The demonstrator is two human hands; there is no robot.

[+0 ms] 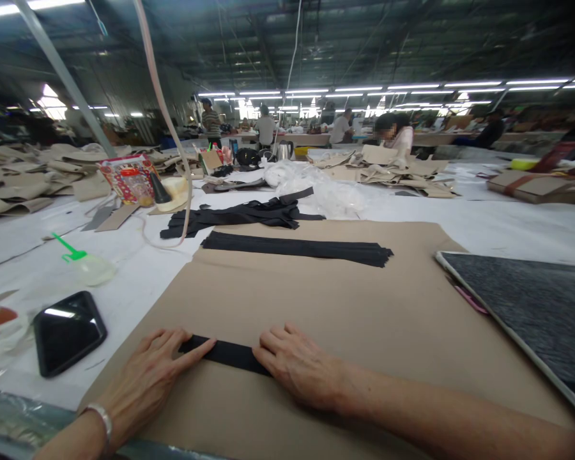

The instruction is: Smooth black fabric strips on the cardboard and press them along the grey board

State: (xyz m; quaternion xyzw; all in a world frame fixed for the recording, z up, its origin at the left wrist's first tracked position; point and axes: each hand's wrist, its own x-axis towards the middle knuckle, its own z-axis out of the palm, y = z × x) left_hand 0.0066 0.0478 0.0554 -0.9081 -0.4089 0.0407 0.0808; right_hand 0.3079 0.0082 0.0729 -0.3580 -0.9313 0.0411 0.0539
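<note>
A narrow black fabric strip (pixel 234 355) lies across the brown sheet (pixel 287 300) in front of me. My left hand (pixel 151 370), with a light bracelet at the wrist, rests on the strip's left end. Its thumb stretches out along the strip, apart from the fingers. Farther right, my right hand (pixel 299 367) has its fingers bent and closed over the strip, and the palm hides the rest of it. Beyond both hands, a neat stack of similar black strips (pixel 297 248) lies on the sheet. A looser heap of black strips (pixel 234 216) is behind that.
On the left are a black phone (pixel 69 332) and a bottle with a green nozzle (pixel 93 269). A dark grey board (pixel 531 306) covers the sheet's right side. A hose (pixel 165 108) hangs down. Clear plastic (pixel 321 188) and brown pieces (pixel 388 169) lie farther back; people work beyond.
</note>
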